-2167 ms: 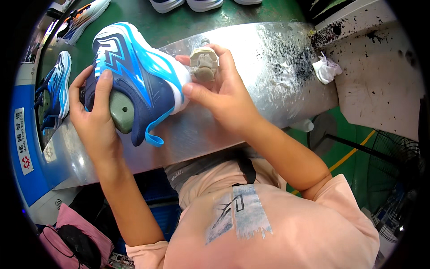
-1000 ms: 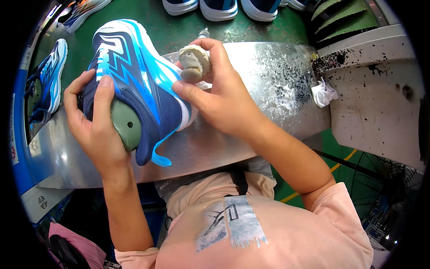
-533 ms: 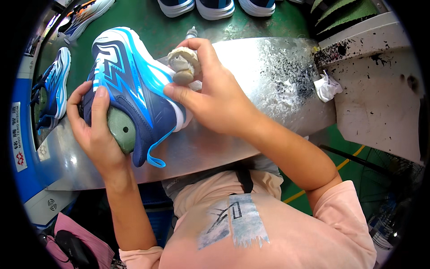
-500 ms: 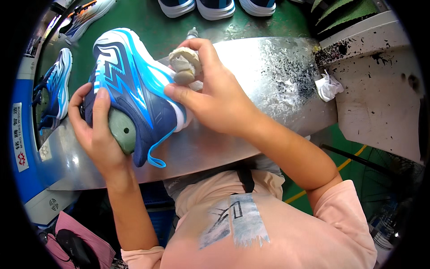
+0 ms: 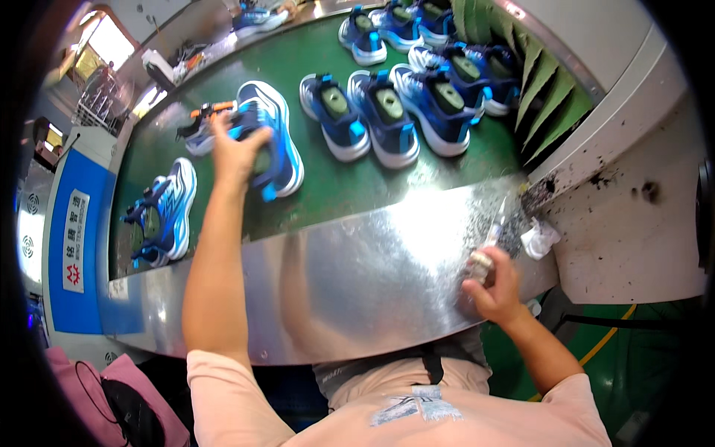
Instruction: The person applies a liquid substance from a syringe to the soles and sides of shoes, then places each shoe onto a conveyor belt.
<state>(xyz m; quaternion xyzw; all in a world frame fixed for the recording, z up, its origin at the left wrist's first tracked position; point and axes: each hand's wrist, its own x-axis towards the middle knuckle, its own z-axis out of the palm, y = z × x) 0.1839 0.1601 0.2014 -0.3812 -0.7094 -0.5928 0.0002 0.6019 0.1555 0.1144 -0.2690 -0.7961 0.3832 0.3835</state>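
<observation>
My left hand (image 5: 237,153), slightly blurred, reaches over the green surface with thumb and fingers around the collar of a blue-and-white sneaker (image 5: 285,145). That sneaker is tipped on its side, its white sole edge facing right. Low at the right, over the metal edge, my right hand (image 5: 500,292) is closed on a small pale, round-ended tool (image 5: 480,265). A thin, clear-looking tip (image 5: 497,223) points away from it. To the left another blue sneaker (image 5: 179,205) lies tilted, with a green form inside. An orange-trimmed sneaker (image 5: 199,132) lies just beyond my left hand.
Several blue sneakers (image 5: 387,123) with green forms inside stand in rows on the green belt (image 5: 231,216). Green flaps (image 5: 547,93) hang at the right. A crumpled white tissue (image 5: 540,240) lies beside the pale machine wall (image 5: 633,216). A metal ledge (image 5: 357,276) runs along the front.
My left hand has carried the sneaker from close in front of me out onto the green belt. My right hand has come away from it to the right, still holding the pale tool. The view has shifted.
</observation>
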